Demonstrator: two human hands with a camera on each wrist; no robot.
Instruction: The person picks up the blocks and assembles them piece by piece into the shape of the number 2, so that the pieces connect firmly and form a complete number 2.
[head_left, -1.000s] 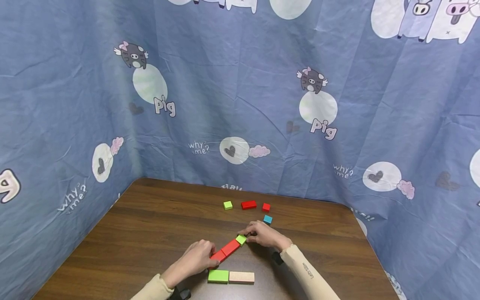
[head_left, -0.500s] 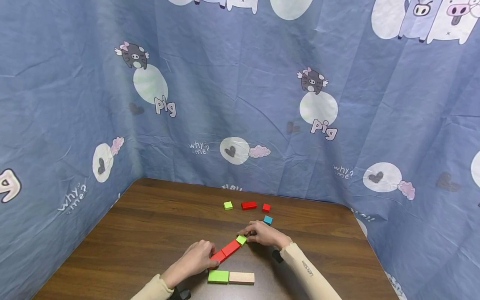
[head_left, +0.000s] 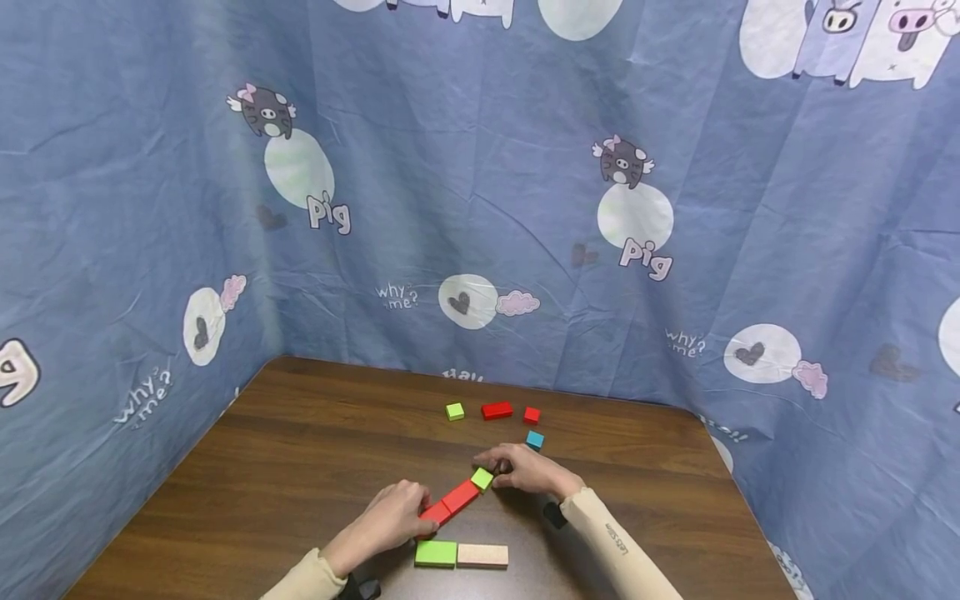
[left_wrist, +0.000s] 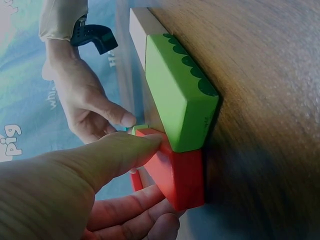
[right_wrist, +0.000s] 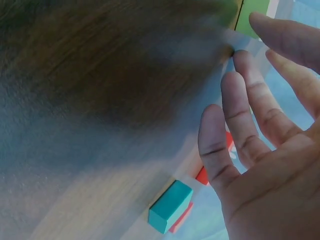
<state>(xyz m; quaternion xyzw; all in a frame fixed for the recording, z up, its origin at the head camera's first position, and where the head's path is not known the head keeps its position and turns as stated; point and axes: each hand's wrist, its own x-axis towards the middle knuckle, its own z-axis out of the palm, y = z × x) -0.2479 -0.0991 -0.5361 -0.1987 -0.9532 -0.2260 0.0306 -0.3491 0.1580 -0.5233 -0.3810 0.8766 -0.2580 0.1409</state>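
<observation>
A slanted row on the table joins a near red block (head_left: 436, 513), a longer red block (head_left: 461, 497) and a small light-green block (head_left: 482, 478) at its far end. My left hand (head_left: 395, 515) pinches the near red block (left_wrist: 172, 175), thumb on one side and fingers on the other. My right hand (head_left: 522, 469) is beside the light-green block, its fingers loosely spread and a small gap showing between thumb and block. In the right wrist view the right hand (right_wrist: 275, 135) holds nothing.
In front of the row, a green block (head_left: 436, 553) and a plain wooden block (head_left: 482, 556) lie end to end. Farther back are a light-green block (head_left: 455, 412), red blocks (head_left: 497, 411) and a blue block (head_left: 535, 439). A patterned blue curtain (head_left: 480, 208) hangs behind the table.
My right thumb and fingers have parted slightly from the light-green block. The left hand and the blocks look unmoved.
</observation>
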